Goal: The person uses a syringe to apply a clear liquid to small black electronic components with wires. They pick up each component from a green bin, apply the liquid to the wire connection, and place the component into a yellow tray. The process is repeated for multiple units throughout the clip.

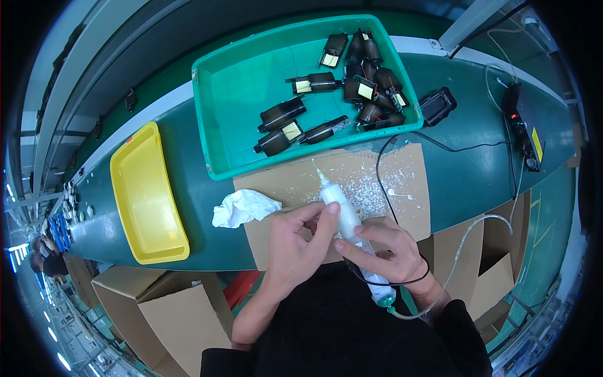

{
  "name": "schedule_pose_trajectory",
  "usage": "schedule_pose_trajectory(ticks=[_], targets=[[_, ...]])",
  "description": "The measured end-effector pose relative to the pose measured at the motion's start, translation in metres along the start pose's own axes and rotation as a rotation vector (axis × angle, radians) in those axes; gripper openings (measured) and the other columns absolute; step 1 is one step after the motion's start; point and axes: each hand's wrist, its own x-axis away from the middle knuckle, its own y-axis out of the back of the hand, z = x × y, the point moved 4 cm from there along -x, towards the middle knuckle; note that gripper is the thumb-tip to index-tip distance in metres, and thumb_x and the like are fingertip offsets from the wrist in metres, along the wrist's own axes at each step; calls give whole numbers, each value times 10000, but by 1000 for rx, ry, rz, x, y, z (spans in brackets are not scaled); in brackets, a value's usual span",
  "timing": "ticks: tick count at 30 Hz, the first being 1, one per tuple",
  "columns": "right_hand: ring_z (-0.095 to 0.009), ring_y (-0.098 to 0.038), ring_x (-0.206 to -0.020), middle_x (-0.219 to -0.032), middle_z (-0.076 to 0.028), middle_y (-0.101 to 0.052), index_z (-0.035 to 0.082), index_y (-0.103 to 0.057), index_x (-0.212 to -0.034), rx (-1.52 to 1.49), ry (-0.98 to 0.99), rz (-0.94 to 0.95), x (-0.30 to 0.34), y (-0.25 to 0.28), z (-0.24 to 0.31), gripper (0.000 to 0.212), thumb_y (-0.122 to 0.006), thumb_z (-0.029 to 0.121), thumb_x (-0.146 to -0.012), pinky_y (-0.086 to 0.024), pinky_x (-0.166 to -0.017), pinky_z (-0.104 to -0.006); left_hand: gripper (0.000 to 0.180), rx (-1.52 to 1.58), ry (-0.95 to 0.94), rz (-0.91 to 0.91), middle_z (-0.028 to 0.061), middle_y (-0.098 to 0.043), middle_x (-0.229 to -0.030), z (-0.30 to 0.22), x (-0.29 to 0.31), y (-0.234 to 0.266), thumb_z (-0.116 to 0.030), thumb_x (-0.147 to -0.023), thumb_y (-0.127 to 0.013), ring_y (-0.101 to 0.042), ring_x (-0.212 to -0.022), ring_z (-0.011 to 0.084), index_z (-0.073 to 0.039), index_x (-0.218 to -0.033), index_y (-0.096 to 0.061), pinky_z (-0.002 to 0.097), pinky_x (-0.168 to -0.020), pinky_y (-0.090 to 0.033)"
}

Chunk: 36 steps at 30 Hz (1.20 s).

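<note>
A white glue syringe (342, 213) with a tapered nozzle slants in front of me, its tip pointing away over the cardboard sheet. My right hand (392, 251) is closed round the barrel's lower half, and a black cord crosses that wrist. From the green end cap (386, 300) a clear air hose (455, 267) runs off to the right. My left hand (298, 242) is closed beside the barrel, its thumb tip against the syringe's left side; whatever its curled fingers hold is hidden. White specks and blobs cover the cardboard sheet (276, 179) beneath. Left of it lies a crumpled white tissue (245, 208).
Beyond the cardboard, a green tray (232, 119) contains several dark cylindrical parts with pale labels (314, 82). A yellow tray (147, 195) stands at left. On the right are a black holder (438, 105) and a black device with a red light (522, 125). Cardboard boxes (182, 320) flank me below.
</note>
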Motion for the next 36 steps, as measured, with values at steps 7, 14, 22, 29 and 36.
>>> schedule_pose_trajectory(ticks=[7,14,22,29,36], targets=[[-213,-572,-726,-999,-84,-478,109,-671,-1000,32,21,-6,4,2,-2,404,-689,12,-607,-521,-614,-269,273,-144,24,-53,53,-529,-531,0,2,1,-181,-894,-526,-453,-498,65,51,-798,-633,238,-472,-373],[-211,-576,-733,-975,-76,-486,118,-675,-986,43,-20,-62,7,2,-1,430,-697,2,-572,-525,-612,-260,265,-24,-84,-67,58,-573,-535,2,2,-2,-193,-864,-575,-508,-490,65,45,-770,-644,222,-470,-386],[-203,-572,-731,-969,-70,-494,133,-683,-956,112,48,-2,6,2,0,406,-712,42,-561,-524,-609,-251,255,-52,-10,19,39,-570,-513,2,-4,0,-214,-829,-635,-462,-459,37,18,-728,-663,211,-434,-345],[-198,-572,-724,-982,-69,-506,138,-685,-943,70,46,-49,6,2,1,373,-721,46,-583,-518,-588,-241,291,-14,15,-22,28,-555,-475,2,-5,9,-187,-849,-609,-466,-455,33,14,-643,-655,200,-434,-333],[-189,-579,-730,-953,-63,-500,134,-686,-940,75,34,-31,6,0,-1,366,-727,46,-587,-518,-582,-240,217,29,17,61,22,-609,-582,2,-5,8,-177,-848,-608,-506,-505,35,9,-754,-668,192,-461,-375]])
